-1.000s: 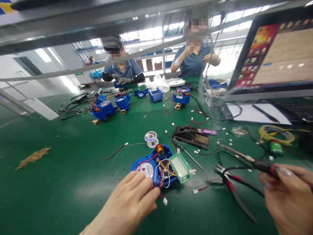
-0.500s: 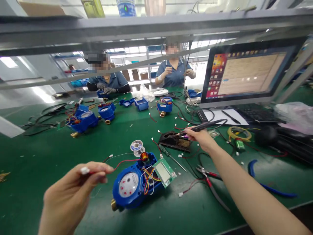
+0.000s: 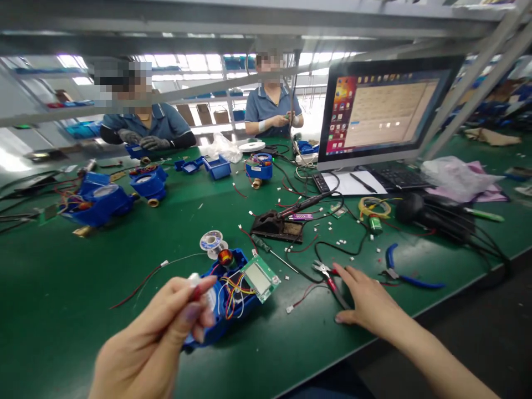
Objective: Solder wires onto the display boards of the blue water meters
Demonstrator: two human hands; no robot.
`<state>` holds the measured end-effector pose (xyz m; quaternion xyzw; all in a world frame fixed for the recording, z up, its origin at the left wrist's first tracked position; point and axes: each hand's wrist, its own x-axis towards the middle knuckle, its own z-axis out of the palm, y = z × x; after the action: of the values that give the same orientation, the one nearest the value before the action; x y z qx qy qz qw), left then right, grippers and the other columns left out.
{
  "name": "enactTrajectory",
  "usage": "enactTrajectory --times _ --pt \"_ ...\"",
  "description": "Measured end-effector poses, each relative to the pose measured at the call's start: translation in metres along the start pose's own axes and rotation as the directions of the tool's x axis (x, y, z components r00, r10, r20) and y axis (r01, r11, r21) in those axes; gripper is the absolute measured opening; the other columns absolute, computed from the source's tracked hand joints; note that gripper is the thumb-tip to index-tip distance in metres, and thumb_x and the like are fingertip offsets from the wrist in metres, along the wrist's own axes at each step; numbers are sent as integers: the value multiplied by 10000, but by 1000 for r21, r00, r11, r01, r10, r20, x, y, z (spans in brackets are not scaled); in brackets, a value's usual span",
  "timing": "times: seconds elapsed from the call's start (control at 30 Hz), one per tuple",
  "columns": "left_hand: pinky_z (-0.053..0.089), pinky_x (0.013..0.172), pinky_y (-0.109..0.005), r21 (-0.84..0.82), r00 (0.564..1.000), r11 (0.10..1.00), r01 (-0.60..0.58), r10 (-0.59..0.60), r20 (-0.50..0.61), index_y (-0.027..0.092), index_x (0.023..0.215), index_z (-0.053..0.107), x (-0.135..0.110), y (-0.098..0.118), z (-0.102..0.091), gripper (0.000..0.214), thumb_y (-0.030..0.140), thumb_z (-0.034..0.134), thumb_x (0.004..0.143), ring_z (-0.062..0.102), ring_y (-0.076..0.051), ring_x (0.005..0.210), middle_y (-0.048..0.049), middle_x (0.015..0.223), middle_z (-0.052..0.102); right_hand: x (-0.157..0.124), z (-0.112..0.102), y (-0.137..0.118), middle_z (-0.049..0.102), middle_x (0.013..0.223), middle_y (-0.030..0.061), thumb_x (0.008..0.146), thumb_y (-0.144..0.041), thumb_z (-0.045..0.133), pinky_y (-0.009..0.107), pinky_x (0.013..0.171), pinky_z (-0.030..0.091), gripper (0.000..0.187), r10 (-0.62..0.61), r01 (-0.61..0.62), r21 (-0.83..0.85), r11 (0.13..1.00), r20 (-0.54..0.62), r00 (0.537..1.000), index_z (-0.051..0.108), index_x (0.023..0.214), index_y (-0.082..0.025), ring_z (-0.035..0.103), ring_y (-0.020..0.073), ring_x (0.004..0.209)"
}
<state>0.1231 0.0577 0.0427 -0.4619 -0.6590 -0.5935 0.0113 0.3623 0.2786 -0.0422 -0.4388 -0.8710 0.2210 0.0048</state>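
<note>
My left hand [image 3: 152, 332] pinches a wire lead with a white plug [image 3: 194, 280] and a bit of red wire, in front of a blue water meter [image 3: 239, 309]. The meter's round dial is partly hidden by my fingers. From its open housing come coloured wires, and a green circuit board [image 3: 260, 278] with a display leans at its right. With fingers spread, my right hand [image 3: 369, 302] is over the red-handled wire cutters [image 3: 331, 281], close to the handles but not closed round them. A soldering iron [image 3: 305, 204] rests in its black stand [image 3: 270, 224].
Behind the meter stand a solder spool [image 3: 211, 243] and a screwdriver [image 3: 278, 254]. Blue pliers [image 3: 409, 279] lie right of my right hand. A monitor [image 3: 386, 116], more meters [image 3: 97, 199] and loose leads surround the work. Two co-workers sit opposite.
My right hand has let go of the soldering iron, now in its stand, and come down to the wire cutters. My left hand has moved right, in front of the meter. The view has shifted right.
</note>
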Motion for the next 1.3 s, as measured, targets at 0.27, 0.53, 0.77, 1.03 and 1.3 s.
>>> enactTrajectory --times 0.27,0.53,0.77,1.03,1.3 --pt "461 420 -155 89 982 995 52 -67 175 210 790 674 7 11 37 171 89 554 787 584 -91 512 19 628 634 -6 8 -5 529 1005 149 572 -96 461 425 910 421 527 -99 95 -32 995 -183 978 544 1092 -100 511 302 997" --pt "499 616 -201 389 963 884 -261 211 167 158 928 605 -20 10 54 156 68 521 833 608 -115 717 -46 824 640 -72 9 -70 607 1067 91 575 -176 450 338 804 521 612 -307 191 710 678 37 951 547 1179 -203 604 246 929" --pt "505 643 -263 448 891 771 -452 371 260 74 1022 575 -32 15 62 215 52 422 872 601 -179 802 -118 882 637 -74 21 -75 544 1177 90 599 -181 421 379 970 400 652 -243 161 669 725 30 969 488 1248 -178 531 239 1068" --pt "475 546 -257 460 878 752 -472 352 324 62 959 580 -33 17 68 222 54 374 877 569 -167 665 -93 750 611 -68 18 -92 528 699 7 661 -213 399 243 549 419 276 -207 27 756 654 145 967 541 892 -163 495 139 611" --pt "441 588 -202 382 966 896 -226 155 208 163 854 563 -32 7 71 111 78 491 850 569 -113 636 -20 718 590 -46 22 -60 475 625 -5 681 -387 385 244 455 349 286 44 -10 701 713 -30 999 498 840 -177 437 136 512"
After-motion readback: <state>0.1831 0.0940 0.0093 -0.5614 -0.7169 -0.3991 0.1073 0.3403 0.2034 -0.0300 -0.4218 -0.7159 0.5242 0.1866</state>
